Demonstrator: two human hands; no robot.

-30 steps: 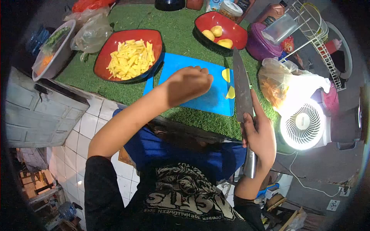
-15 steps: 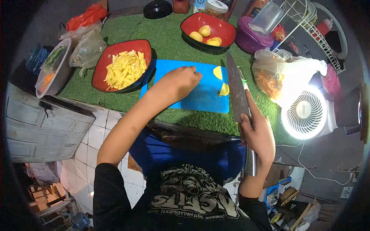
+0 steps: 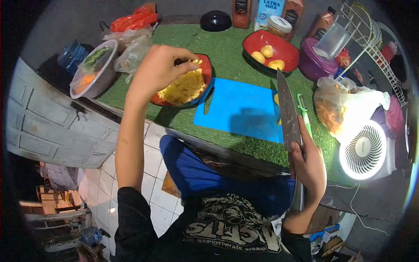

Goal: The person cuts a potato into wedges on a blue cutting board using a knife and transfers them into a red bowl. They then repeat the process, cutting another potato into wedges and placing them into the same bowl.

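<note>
Left hand (image 3: pixel 162 70): left of the blue board (image 3: pixel 235 102), half-curled; cannot tell if it holds anything.
Yellow sticks (image 3: pixel 181 90): left of the board in a red bowl (image 3: pixel 207 70), beneath this nearer hand.
Knife (image 3: pixel 286 111): along the board's right edge, tip pointing farside.
Right hand (image 3: pixel 310 165): by the board's near-right corner, wrapped around the handle.

A round white fan (image 3: pixel 363 149) shines at the right of the bench (image 3: pixel 231 52), beside a clear plastic bag (image 3: pixel 325 94). Beyond sit a purple tub (image 3: pixel 317 61) and a wire rack (image 3: pixel 386 72). A jar (image 3: pixel 279 26) stands before a milk carton (image 3: pixel 269 9). Left, a grey basin (image 3: pixel 104 81) holds greens (image 3: pixel 95 59), near a red bag (image 3: pixel 134 18)
</note>
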